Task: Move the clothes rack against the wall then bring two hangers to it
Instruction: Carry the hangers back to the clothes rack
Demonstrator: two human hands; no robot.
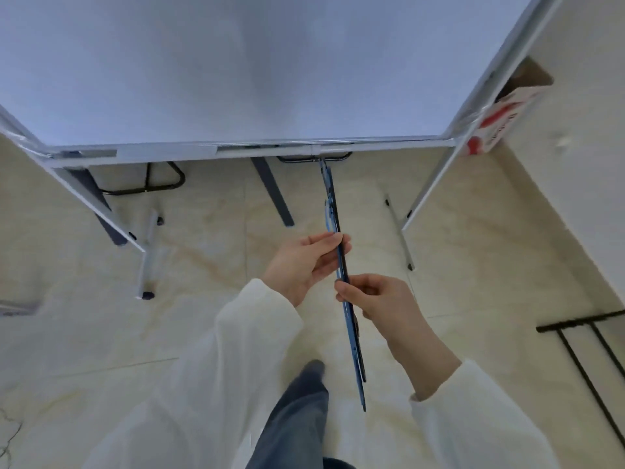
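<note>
Seen from above, a white clothes rack (257, 148) stands against the pale wall (236, 62), its top rail running across the view and its legs spreading down onto the cream tiled floor (203, 231). Two hangers (343, 282), one blue and one darker, hang edge-on from the rail, their hooks caught on it right of centre. They lie nearly flat against each other and stretch as a thin line from the rail down toward the person.

The left hand (301, 262) is on the left side of the hangers, palm turned toward them, fingers curled with the fingertips (333, 238) and thumb touching the upper part of the blue hanger in a light pinch. The right hand (378, 299) is lower and on the right side, thumb and forefinger pinched on the hangers' edge near their middle, the other fingers folded. Both wrists come out of white sleeves (243, 350). Below the hands the hangers' lower end hangs free above a jeans-clad leg (297, 411).

A red and white box (497, 126) sits beyond the rack's right post. A black wire frame (588, 360) lies on the floor at far right.
</note>
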